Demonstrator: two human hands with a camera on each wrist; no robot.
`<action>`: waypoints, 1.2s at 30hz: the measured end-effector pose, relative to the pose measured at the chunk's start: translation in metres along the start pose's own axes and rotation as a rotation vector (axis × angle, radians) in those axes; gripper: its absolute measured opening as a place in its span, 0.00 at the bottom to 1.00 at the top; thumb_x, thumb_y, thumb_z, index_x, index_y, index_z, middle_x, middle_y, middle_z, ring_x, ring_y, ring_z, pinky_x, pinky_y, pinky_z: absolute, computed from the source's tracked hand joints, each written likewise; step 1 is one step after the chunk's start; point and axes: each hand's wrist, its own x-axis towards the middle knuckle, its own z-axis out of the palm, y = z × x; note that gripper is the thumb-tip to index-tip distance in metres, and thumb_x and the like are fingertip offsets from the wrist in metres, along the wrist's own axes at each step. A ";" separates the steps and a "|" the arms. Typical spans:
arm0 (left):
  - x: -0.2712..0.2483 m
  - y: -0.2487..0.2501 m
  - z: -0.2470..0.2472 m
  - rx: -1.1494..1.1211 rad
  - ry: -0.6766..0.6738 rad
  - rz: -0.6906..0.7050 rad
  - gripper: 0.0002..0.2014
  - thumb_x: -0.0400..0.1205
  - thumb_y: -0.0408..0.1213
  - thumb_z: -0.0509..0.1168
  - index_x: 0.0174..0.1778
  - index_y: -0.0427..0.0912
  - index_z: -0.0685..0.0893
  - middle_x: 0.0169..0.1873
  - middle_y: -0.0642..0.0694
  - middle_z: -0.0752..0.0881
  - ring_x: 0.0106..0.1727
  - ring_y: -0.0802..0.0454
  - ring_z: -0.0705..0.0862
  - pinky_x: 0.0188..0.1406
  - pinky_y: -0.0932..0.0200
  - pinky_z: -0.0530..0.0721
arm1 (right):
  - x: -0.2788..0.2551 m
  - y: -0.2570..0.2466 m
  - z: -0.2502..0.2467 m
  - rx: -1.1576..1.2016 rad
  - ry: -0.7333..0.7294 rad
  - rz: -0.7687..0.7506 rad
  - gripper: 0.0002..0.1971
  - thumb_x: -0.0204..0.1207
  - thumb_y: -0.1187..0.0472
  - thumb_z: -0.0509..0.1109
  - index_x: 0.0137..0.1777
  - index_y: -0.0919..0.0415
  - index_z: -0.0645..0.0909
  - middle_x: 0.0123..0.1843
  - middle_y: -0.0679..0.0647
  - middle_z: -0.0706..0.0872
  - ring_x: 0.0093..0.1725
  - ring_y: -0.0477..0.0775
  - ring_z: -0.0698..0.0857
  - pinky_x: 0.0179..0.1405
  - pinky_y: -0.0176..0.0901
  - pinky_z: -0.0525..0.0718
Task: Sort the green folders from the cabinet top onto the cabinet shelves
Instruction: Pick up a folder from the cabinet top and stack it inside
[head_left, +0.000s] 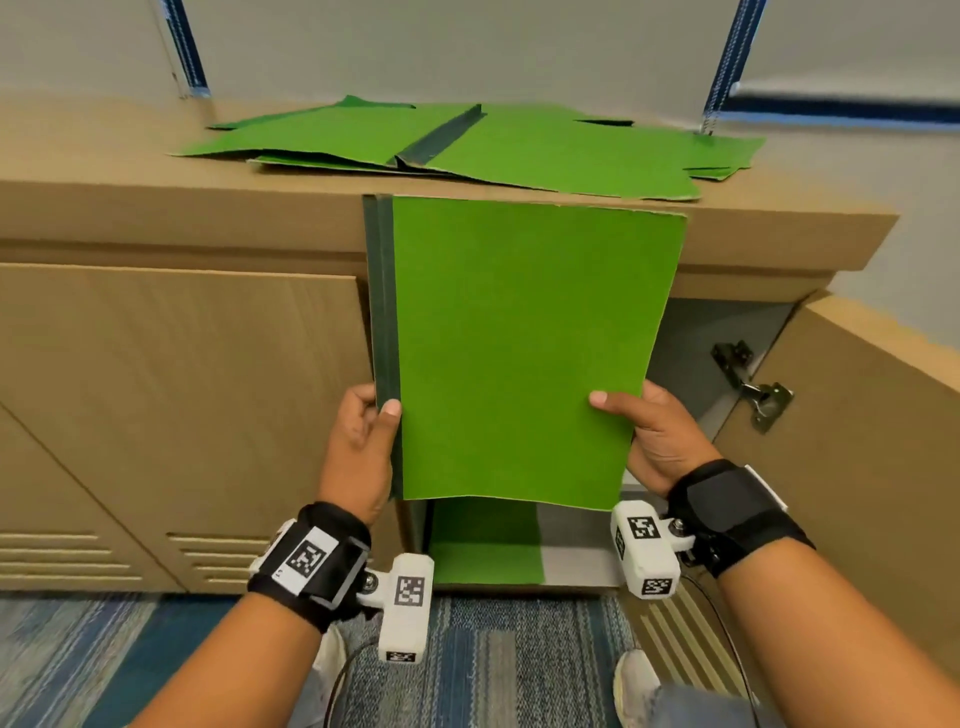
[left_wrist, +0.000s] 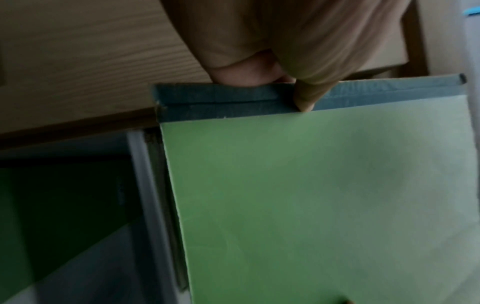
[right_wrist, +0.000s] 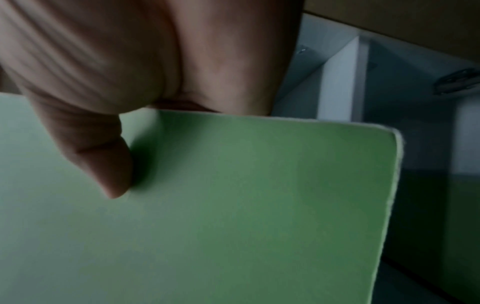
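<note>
While both my hands pinch the closed green card folder with the dark spine (head_left: 519, 353), left hand (head_left: 363, 447) at nine o'clock, right hand (head_left: 654, 436) at three, it hangs before the open cabinet (head_left: 727, 332). Thumb-only grips may slip; its corner could catch the wooden surface (head_left: 156, 171) at twelve, still carrying loose green folders (head_left: 519, 145).

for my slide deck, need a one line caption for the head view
Both hands grip a closed green folder before the open cabinet, more folders on top.
</note>
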 end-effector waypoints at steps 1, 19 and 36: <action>-0.003 -0.011 0.001 0.014 -0.006 -0.016 0.04 0.84 0.36 0.62 0.52 0.47 0.76 0.43 0.50 0.90 0.48 0.52 0.86 0.55 0.49 0.82 | 0.001 0.009 -0.006 0.002 0.011 0.019 0.21 0.68 0.70 0.70 0.63 0.60 0.83 0.61 0.62 0.89 0.60 0.62 0.88 0.58 0.60 0.87; 0.010 -0.094 0.065 1.254 -0.499 0.161 0.35 0.79 0.52 0.65 0.82 0.53 0.61 0.85 0.48 0.48 0.85 0.48 0.43 0.84 0.44 0.42 | 0.086 0.073 -0.076 -0.321 0.378 0.016 0.21 0.72 0.82 0.63 0.64 0.67 0.76 0.49 0.65 0.87 0.40 0.60 0.86 0.39 0.49 0.88; 0.067 -0.129 0.050 1.499 -0.816 0.009 0.30 0.86 0.48 0.58 0.84 0.55 0.55 0.84 0.47 0.57 0.85 0.44 0.51 0.83 0.38 0.45 | 0.130 0.105 -0.070 -1.178 -0.113 0.210 0.50 0.58 0.40 0.83 0.80 0.50 0.67 0.77 0.51 0.70 0.76 0.53 0.70 0.73 0.41 0.70</action>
